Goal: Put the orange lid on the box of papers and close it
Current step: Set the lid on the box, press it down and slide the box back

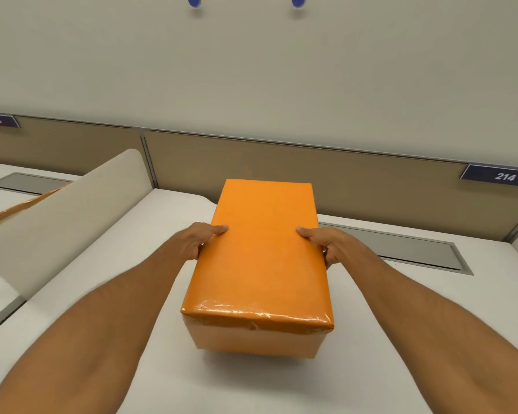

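Orange lid (pixel 263 249) sits on the box (pixel 257 339), left hand (pixel 199 239) and right hand (pixel 326 243) gripping its sides on the tabletop (pixel 132 249).

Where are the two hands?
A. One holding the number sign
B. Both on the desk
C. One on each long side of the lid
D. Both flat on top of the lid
C: the left hand and right hand grip opposite long sides of the orange lid.
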Available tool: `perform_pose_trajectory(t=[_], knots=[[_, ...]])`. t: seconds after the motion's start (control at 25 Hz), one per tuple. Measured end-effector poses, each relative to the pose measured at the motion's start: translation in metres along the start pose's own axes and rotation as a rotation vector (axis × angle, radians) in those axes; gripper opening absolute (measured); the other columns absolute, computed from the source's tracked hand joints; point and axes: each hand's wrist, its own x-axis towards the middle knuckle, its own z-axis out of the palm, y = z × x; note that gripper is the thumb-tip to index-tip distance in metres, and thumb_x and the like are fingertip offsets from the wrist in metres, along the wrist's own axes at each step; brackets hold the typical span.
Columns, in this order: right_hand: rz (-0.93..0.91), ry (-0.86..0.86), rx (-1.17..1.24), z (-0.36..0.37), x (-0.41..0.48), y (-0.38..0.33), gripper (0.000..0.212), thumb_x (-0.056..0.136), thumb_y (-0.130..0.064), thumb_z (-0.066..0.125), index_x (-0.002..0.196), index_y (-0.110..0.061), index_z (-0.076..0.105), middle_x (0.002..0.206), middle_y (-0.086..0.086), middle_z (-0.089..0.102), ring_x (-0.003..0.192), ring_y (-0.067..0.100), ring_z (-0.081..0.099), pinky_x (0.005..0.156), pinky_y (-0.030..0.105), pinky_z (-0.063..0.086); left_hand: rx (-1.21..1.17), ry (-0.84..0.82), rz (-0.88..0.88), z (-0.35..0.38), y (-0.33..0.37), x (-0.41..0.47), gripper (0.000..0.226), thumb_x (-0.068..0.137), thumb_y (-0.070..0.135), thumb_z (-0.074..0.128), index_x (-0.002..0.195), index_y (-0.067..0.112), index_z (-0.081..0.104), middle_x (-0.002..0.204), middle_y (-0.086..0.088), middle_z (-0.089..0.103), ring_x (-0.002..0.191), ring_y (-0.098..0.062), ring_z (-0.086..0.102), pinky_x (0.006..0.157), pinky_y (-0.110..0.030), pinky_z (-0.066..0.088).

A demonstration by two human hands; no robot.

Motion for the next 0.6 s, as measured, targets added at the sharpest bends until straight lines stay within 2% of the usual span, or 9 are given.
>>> perform_pose_trajectory(t=[0.12, 0.32, 0.6], knots=[[-0.013, -0.008, -0.02, 0.035, 0.013, -0.021, 0.08, 0.083, -0.044, 0.072, 0.145, -0.007, 0.037, 0.144, 0.02, 0.047, 0.129, 0.044, 0.047, 0.106, 0.069, 0.034, -0.021, 0.031, -0.006, -0.036, 0.004, 0.011, 0.061, 0.086, 0.038, 0.07, 0.135, 0.008, 0.05, 0.12, -0.013, 0.06, 0.11, -0.037, 0.06, 0.101, -0.057, 0.046], [-0.014, -0.017, -0.039, 0.111, 0.045, -0.056, 0.082, 0.083, -0.042, 0.072, 0.146, -0.006, 0.035, 0.145, 0.02, 0.045, 0.13, 0.045, 0.046, 0.105, 0.069, 0.035, -0.025, 0.084, 0.003, -0.111, 0.01, 0.047, 0.064, 0.088, 0.037, 0.067, 0.141, 0.007, 0.046, 0.134, -0.016, 0.058, 0.118, -0.038, 0.058, 0.104, -0.056, 0.044], [0.01, -0.006, 0.016, 0.221, 0.093, -0.104, 0.081, 0.085, -0.04, 0.07, 0.148, -0.006, 0.032, 0.148, 0.021, 0.041, 0.132, 0.045, 0.044, 0.104, 0.07, 0.035, 0.011, 0.061, 0.025, -0.219, 0.033, 0.117, 0.069, 0.093, 0.039, 0.06, 0.151, 0.013, 0.034, 0.146, -0.013, 0.049, 0.129, -0.036, 0.052, 0.111, -0.055, 0.037]])
